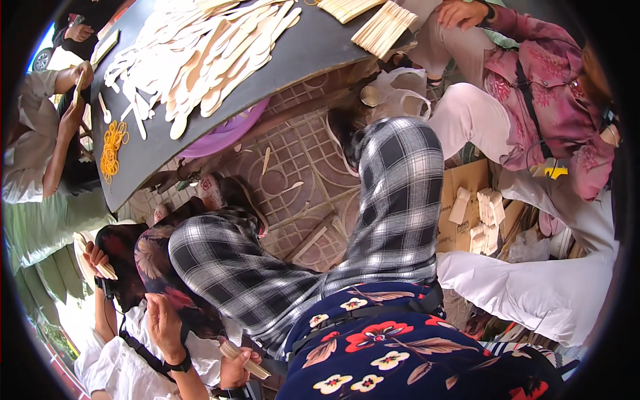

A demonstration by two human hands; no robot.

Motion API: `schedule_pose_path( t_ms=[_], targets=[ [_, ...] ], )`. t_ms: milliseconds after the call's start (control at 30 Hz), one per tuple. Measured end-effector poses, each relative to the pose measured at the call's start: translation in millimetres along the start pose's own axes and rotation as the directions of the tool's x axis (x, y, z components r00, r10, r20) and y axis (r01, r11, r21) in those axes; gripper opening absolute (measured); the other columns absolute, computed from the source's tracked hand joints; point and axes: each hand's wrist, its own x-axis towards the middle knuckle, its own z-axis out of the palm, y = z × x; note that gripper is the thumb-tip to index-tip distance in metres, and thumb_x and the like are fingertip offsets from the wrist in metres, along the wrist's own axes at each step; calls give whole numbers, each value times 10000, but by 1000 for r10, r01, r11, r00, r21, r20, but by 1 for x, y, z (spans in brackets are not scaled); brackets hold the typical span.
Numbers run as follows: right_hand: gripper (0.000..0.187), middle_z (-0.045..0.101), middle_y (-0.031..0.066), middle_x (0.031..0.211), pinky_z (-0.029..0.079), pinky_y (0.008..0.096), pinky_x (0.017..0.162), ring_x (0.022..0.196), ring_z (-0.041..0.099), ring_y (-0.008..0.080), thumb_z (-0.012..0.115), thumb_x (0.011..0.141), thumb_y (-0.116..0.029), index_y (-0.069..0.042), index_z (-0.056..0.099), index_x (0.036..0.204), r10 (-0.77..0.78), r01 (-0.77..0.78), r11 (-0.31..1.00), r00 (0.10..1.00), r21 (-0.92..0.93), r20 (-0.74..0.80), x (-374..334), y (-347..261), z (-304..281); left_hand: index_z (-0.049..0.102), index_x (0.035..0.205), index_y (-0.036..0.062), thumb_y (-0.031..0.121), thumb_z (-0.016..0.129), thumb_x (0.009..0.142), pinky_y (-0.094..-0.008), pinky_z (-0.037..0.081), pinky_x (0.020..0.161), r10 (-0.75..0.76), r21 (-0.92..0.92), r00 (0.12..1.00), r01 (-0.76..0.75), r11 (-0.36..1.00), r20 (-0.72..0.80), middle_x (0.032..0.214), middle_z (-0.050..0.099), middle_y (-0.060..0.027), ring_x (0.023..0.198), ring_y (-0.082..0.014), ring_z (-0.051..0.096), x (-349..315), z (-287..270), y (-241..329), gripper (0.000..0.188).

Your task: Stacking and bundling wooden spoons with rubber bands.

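Note:
My left hand (233, 370) is at the lower left, beside my left hip, with a dark band at its wrist. Its fingers close round a small stack of flat wooden sticks (257, 369) that pokes out on both sides; the hand hides the stack's middle. My right hand is out of the picture. Just left of mine, a neighbour's raised hand (165, 323) wears a black wristband. That person's other hand (97, 259) grips more wooden pieces.
A dark table (293, 73) carries a heap of wooden spoons (207, 67), bundled sticks (383, 30) and yellow rubber bands (113, 150). Beneath it sits a purple basin (227, 137). To the right, stacked wooden pieces (490, 208) lie on cardboard (460, 177) beside a seated person.

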Motion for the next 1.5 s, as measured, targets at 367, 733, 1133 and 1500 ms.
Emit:
schedule_pose_path(
  t_ms=[367,733,1133,1500],
  targets=[
    [145,657,86,722,506,289,561,645,629,159,626,777,-99,26,619,850,-21,-1,999,884,48,466,-88,6,57,584,1010,-2,123,665,848,-338,515,769,-290,-313,269,-942,117,-918,892,633,-109,770,-190,622,-2,11,-61,221],
    [106,562,22,606,447,245,435,479,539,96,540,844,-99,-12,586,807,-17,-90,962,922,257,387,-169,-29,-18,556,1007,21,284,729,819,-394,493,777,175,19,83,-859,511,-981,840,576,-73,758,-198,576,-13,-28,34,367],
    [156,619,15,688,477,196,499,553,575,75,584,885,-153,-14,638,931,-624,862,368,507,349,-595,20,-247,-197,580,1035,-35,113,623,895,-307,514,735,238,237,-181,-943,235,-954,840,650,-99,760,-178,627,11,-212,139,208],
    [167,623,108,641,458,291,559,577,583,149,601,762,-135,19,658,793,-702,910,407,259,-75,-664,108,-380,-93,585,1001,-13,115,672,865,-296,543,688,76,28,-20,-995,100,-997,808,662,-89,705,-166,647,71,-279,136,207]
  ],
)
